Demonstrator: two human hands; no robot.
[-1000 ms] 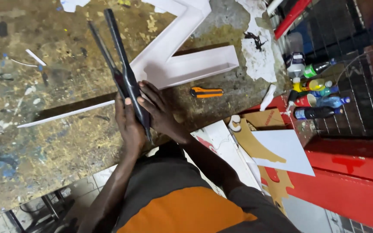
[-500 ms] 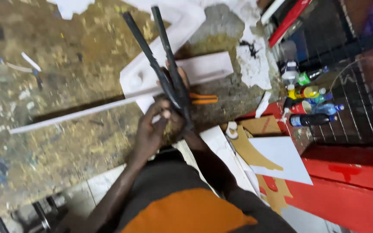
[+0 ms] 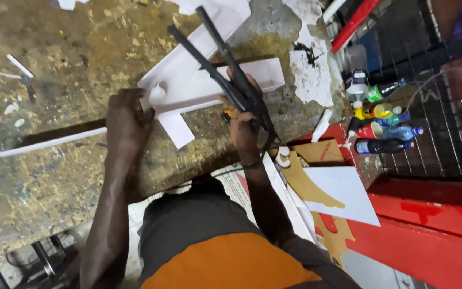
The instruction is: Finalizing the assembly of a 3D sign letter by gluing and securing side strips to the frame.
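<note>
We see our right hand (image 3: pixel 244 120) clenched round the grip of a black tool (image 3: pixel 225 69) with two long, thin, flat arms that splay upward in a narrow V; a dark cord hangs from its lower end. Our left hand (image 3: pixel 126 120) lies flat with fingers spread, pressing on the edge of a white channel piece (image 3: pixel 188 80), a smooth, folded sheet form with raised side walls, angular like a big letter. The tool's arms cross above this piece, which lies on the tabletop (image 3: pixel 54 53). A long white strip (image 3: pixel 46 143) runs out leftward from under the left hand. The tabletop is rough and worn, mottled ochre and grey, flecked with paint chips and white scraps. At the right edge, capped plastic bottles (image 3: pixel 383 131) lie clustered beside a dark wire grid (image 3: pixel 445 107), above a glossy red surface (image 3: pixel 429 241).
</note>
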